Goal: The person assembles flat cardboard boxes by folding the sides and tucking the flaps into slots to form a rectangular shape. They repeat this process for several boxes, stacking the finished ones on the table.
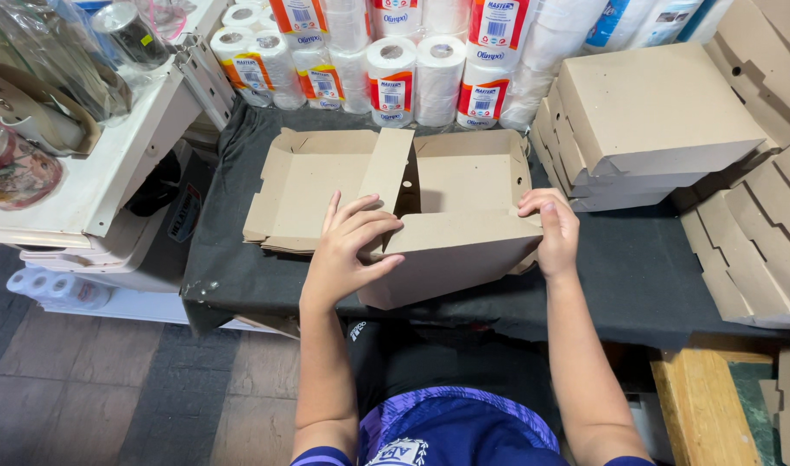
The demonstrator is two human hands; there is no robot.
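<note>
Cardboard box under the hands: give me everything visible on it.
The half-folded cardboard box is plain brown corrugated board, unprinted, with small round holes in its back wall. Its base lies open on the black cloth-covered table; the near wall is folded up and tilts toward the person, and a side flap stands up at the middle left. The left hand presses fingers on the near wall's left corner; the right hand grips its right corner. It lies partly over a flat unfolded box blank.

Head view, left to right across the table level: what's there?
White shelf unit → flat cardboard blank → left hand → half-folded box → right hand → stack of folded boxes → pile of flat blanks.
</note>
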